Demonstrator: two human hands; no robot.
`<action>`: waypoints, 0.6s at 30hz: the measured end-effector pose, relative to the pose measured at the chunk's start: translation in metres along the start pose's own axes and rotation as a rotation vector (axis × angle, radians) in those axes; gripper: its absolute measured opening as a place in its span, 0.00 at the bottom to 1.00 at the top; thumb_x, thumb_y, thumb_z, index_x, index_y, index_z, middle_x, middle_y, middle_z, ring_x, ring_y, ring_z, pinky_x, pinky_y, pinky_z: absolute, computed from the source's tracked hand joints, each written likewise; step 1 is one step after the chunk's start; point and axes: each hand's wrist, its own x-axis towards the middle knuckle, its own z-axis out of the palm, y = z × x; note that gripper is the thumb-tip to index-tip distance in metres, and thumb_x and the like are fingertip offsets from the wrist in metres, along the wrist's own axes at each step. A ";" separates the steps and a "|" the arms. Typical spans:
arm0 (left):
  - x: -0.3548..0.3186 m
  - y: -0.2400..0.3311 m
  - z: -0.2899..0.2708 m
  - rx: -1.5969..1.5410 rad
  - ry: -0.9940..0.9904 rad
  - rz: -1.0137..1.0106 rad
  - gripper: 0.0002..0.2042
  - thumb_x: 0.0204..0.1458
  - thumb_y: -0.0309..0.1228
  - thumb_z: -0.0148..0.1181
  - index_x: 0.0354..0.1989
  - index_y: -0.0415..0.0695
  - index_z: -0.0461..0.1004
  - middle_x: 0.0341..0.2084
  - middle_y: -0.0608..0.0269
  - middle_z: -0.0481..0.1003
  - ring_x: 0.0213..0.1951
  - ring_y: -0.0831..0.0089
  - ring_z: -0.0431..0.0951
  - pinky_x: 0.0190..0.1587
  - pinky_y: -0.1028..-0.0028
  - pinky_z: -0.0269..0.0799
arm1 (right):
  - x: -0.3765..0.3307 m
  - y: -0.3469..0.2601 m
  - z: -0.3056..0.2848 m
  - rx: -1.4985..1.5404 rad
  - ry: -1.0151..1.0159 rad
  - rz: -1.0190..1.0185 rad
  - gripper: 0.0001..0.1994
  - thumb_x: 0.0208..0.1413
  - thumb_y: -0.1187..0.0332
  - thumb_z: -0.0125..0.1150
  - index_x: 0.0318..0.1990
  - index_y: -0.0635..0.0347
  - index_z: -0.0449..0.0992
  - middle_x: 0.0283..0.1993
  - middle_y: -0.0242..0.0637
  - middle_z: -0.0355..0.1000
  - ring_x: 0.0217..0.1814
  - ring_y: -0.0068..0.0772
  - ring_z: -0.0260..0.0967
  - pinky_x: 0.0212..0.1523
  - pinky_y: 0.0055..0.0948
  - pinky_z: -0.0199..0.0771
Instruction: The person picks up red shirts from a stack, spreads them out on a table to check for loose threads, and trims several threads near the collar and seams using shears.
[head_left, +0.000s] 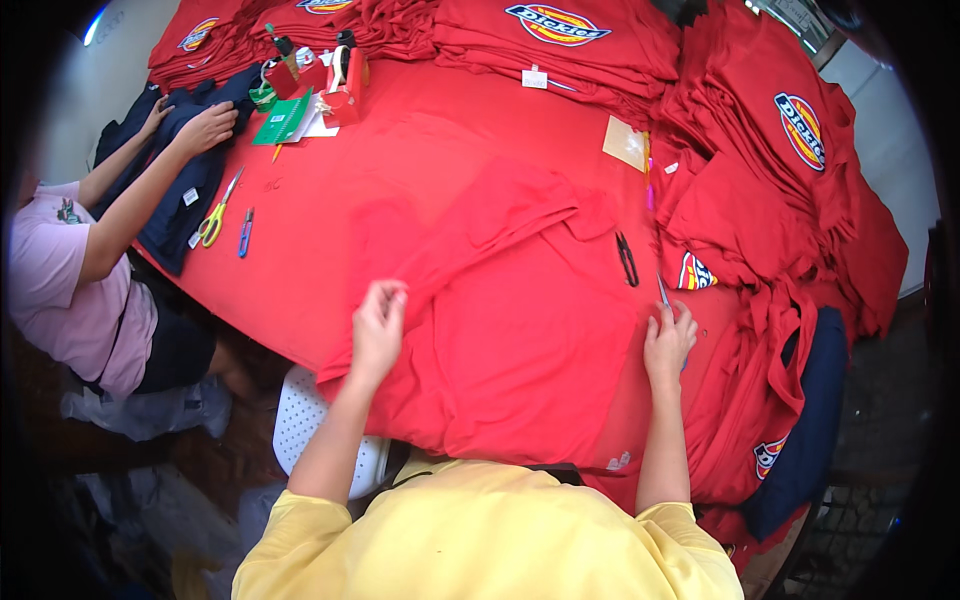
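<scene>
A red shirt [520, 330] lies spread on the red-covered table [330, 200] in front of me, one sleeve folded across its top. My left hand [378, 325] pinches the shirt's left edge near that sleeve. My right hand [668, 340] rests on the shirt's right edge and holds a small thread snipper [664, 292] that points away from me. Black clippers [627, 258] lie on the cloth just above the shirt's right side.
Stacks of red shirts [760, 150] with oval badges fill the right and far sides. At the left a person in a pink top [70, 290] handles a navy garment [180, 190]. Yellow-handled scissors [215, 218], a blue tool [245, 232], a green notebook [282, 120], a white stool [300, 420].
</scene>
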 end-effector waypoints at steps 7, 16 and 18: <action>0.058 -0.016 -0.029 -0.177 -0.119 -0.198 0.09 0.62 0.26 0.50 0.46 0.36 0.72 0.37 0.63 0.75 0.41 0.80 0.73 0.47 0.79 0.68 | 0.036 -0.077 0.017 0.486 -0.089 -0.270 0.07 0.55 0.75 0.55 0.40 0.61 0.78 0.41 0.44 0.71 0.46 0.46 0.64 0.50 0.39 0.66; 0.059 -0.034 -0.028 -0.154 -0.037 -0.174 0.10 0.63 0.29 0.49 0.45 0.36 0.73 0.35 0.61 0.77 0.41 0.79 0.74 0.46 0.79 0.68 | 0.041 -0.084 0.019 0.343 -0.105 -0.231 0.11 0.55 0.71 0.58 0.46 0.60 0.75 0.44 0.44 0.69 0.48 0.50 0.64 0.51 0.43 0.65; 0.063 -0.049 -0.026 -0.083 0.004 -0.160 0.11 0.63 0.30 0.49 0.45 0.36 0.74 0.35 0.61 0.77 0.40 0.78 0.74 0.46 0.78 0.68 | 0.025 -0.068 0.017 0.155 -0.117 -0.208 0.13 0.55 0.70 0.59 0.48 0.59 0.74 0.45 0.44 0.68 0.50 0.50 0.63 0.51 0.44 0.65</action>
